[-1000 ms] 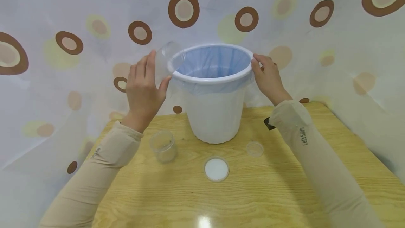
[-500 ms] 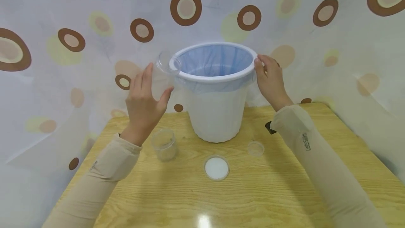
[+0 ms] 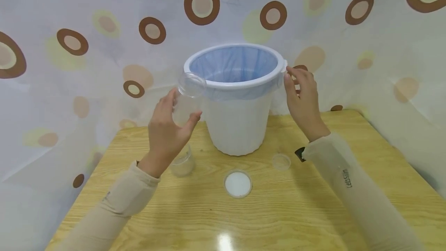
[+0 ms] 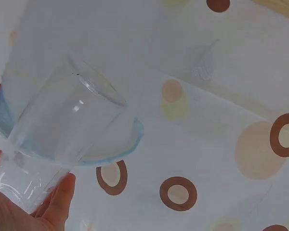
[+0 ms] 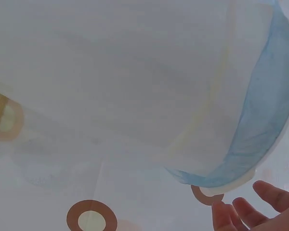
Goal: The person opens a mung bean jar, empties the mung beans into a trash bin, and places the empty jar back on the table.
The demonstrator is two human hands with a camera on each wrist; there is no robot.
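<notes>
My left hand [image 3: 168, 131] grips a clear plastic cup [image 3: 188, 105], thumb on its right side and fingers on its left. The cup's rim is up, in front of the left edge of a white bin [image 3: 237, 127] lined with a blue bag [image 3: 233, 65]. In the left wrist view the see-through cup [image 4: 70, 108] looks empty. My right hand [image 3: 304, 98] is beside the tab on the bin's right rim, its fingers loosely bent. In the right wrist view, those fingertips [image 5: 262, 187] appear just apart from the rim, holding nothing.
A second clear cup [image 3: 182, 165] stands on the wooden table [image 3: 209, 224], partly hidden by my left hand. A round lid with a white disc [image 3: 238, 184] and a small clear lid [image 3: 281, 162] lie in front of the bin. A patterned wall covering [image 3: 115, 65] hangs behind.
My left hand has come down and a little right with the cup, which has turned from tilted at the bin's mouth to more upright. My right hand has slipped off the bin's rim, slightly down and right.
</notes>
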